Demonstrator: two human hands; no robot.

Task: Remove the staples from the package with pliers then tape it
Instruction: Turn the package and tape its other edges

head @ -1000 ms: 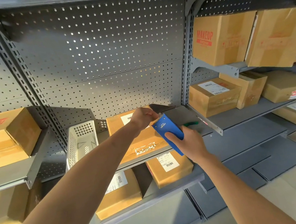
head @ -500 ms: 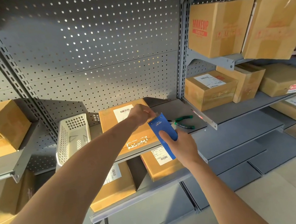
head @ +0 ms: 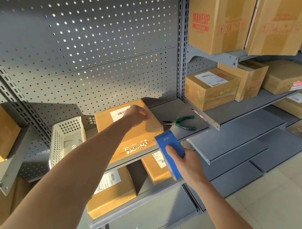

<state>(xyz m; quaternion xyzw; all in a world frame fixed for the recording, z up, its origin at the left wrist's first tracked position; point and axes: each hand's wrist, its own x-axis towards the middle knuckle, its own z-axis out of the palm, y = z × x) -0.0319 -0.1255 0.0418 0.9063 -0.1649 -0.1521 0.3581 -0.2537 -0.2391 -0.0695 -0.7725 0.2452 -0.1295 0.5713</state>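
The flat brown cardboard package [head: 127, 129] with a white barcode label lies on the grey metal shelf [head: 180, 110], between a white perforated plastic basket [head: 66, 140] and green-handled pliers [head: 181, 123]. Judged light and stiff; best steadied by pressing its top face, as the corners would crush. The left hand [head: 136, 114] rests on the package top, fingers curled under; whether they pinch tape cannot be told. The right hand [head: 187, 164] grips a blue tape dispenser [head: 170, 154], thumb on its face, just off the package's near corner.

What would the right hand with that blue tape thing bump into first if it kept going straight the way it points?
Probably the near right corner of the package; the tape dispenser in the right hand points there. Depth is unclear.
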